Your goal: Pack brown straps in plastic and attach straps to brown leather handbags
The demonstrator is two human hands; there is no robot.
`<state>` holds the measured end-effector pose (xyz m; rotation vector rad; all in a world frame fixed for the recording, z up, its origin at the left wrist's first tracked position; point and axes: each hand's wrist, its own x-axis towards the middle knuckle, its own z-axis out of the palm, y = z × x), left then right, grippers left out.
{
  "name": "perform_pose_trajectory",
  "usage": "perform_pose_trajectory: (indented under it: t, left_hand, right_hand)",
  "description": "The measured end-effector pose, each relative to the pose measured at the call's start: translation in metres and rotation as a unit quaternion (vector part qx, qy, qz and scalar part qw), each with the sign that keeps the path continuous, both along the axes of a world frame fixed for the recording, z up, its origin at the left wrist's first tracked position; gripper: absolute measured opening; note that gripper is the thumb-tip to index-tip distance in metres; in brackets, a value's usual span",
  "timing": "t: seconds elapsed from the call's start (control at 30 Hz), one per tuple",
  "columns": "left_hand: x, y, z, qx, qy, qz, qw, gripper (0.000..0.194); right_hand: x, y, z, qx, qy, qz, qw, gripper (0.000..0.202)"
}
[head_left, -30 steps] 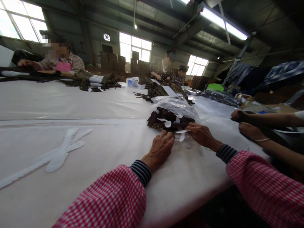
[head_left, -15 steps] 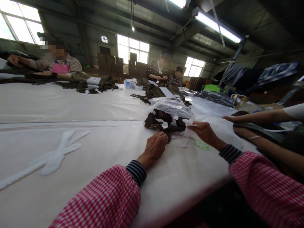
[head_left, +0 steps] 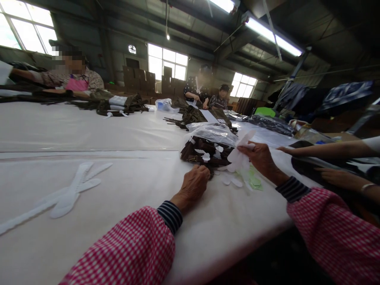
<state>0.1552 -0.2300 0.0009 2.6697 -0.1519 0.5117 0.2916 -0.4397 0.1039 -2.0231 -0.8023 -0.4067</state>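
The right hand (head_left: 261,160) has just moved up and away from the front of the dark bundle (head_left: 192,152). It has thin white pieces (head_left: 237,158) pinched tight between its thumb and fingers. A second ago that hand was low, right by the front edge of the bundle. Now the white pieces are lifted higher and spread out like petals, so more of them can be seen. Their lower parts hang down near the green pieces (head_left: 255,178), which show more than they did at first.

The left hand (head_left: 192,186) has hardly moved in the last half second. Its fingers are curled in close together, by a small dark bit at the near side of the bundle. The pictures do not show if it grips that bit or only rests by it.

The dark bundle sits on the white table (head_left: 225,221), in front of both hands, with a clear plastic bag (head_left: 210,130) over its top. Small white bits (head_left: 205,155) are on its front. So the change is in the loose white pieces, while the bundle stays in its place. More flat white shapes (head_left: 234,182) lie on the table just beside the green pieces.
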Motion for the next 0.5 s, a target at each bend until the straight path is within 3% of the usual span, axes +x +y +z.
perform_pose_trajectory:
  t: [0.17,0.27,0.33,0.4,0.5]
  left_hand:
    - [-0.004,-0.001,-0.005,0.065,-0.024,-0.037,0.997,0.024]
    - [-0.006,-0.004,-0.010,0.107,-0.057,-0.062,0.991,0.024]
    - [-0.007,-0.005,-0.012,0.102,-0.061,-0.067,0.991,0.024]
    - [-0.009,-0.007,-0.013,0.058,-0.037,-0.067,0.995,0.022]
    - [-0.012,-0.007,-0.016,-0.054,0.019,-0.033,0.998,0.021]
  right_hand:
    - [-0.009,0.053,0.013,0.047,-0.003,0.044,0.998,0.038]
    - [-0.024,0.110,0.017,0.063,0.002,0.098,0.993,0.039]
    - [-0.042,0.156,0.015,0.070,0.057,0.147,0.985,0.043]
    - [-0.062,0.203,0.009,0.078,0.160,0.205,0.962,0.047]
    - [-0.089,0.256,-0.004,0.044,0.325,0.298,0.897,0.049]
